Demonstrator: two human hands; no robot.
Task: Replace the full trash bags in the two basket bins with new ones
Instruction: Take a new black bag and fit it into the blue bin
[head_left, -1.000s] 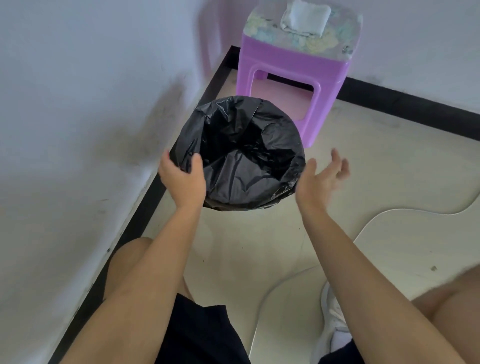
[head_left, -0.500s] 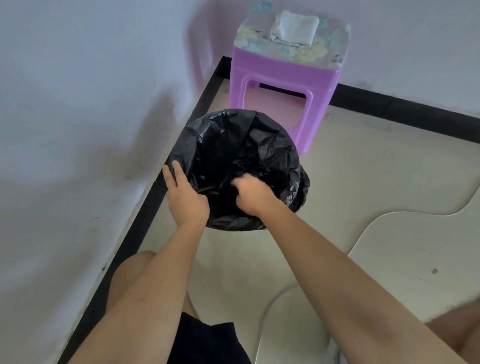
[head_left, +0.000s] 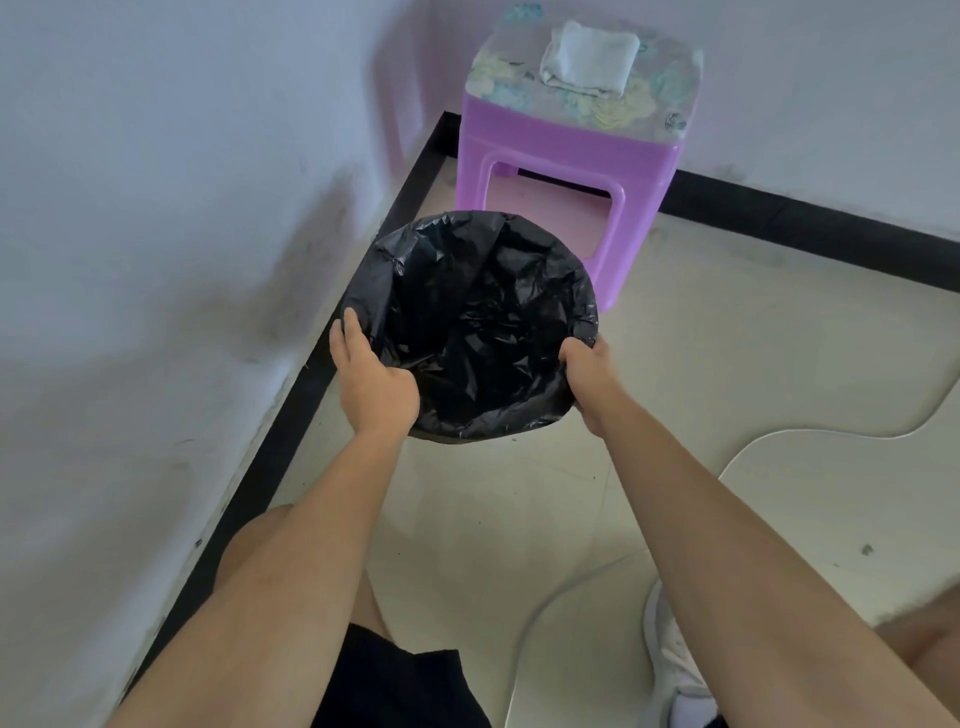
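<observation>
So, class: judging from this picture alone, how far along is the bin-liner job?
Done: a black bag already lines this bin, open and empty-looking. In hand: the left hand and right hand are at opposite sides of its rim, apparently fitting the bag. Left: the second bin, which is not in view.

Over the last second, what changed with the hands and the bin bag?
The right hand swung in from open air, dipped inside the black bag, then moved out to grip its right rim. The left hand stayed on the left rim. Purple stool unmoved.

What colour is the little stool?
Purple, with a flowery top. The stool shows in the head view, the only one.
</observation>
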